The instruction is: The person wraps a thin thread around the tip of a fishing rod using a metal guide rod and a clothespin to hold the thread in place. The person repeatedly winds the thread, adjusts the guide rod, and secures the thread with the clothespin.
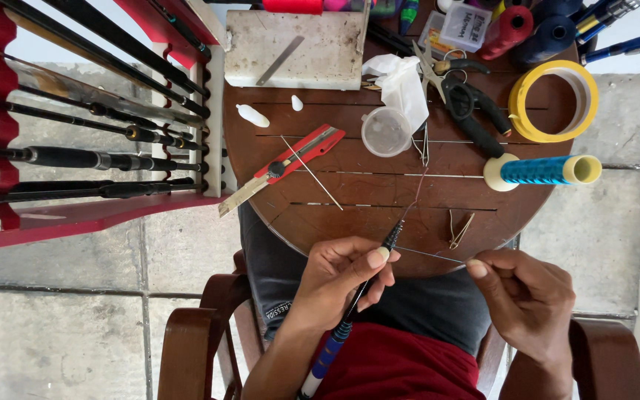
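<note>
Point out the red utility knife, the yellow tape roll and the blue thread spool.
Red utility knife (301, 154): head view, middle of its red handle.
Yellow tape roll (529, 127): head view, lower left of the ring.
Blue thread spool (538, 170): head view, middle of the blue winding.

You sit in a dark wooden armchair (187, 348) on a floor of grey stone slabs (61, 326) with mortar joints between them (worn and speckled). Before you stands a round brown slatted table (379, 200), its near edge above your lap. At the table's left edge stands a red and white rack (75, 215); daylight falls evenly, with soft shadows
</note>
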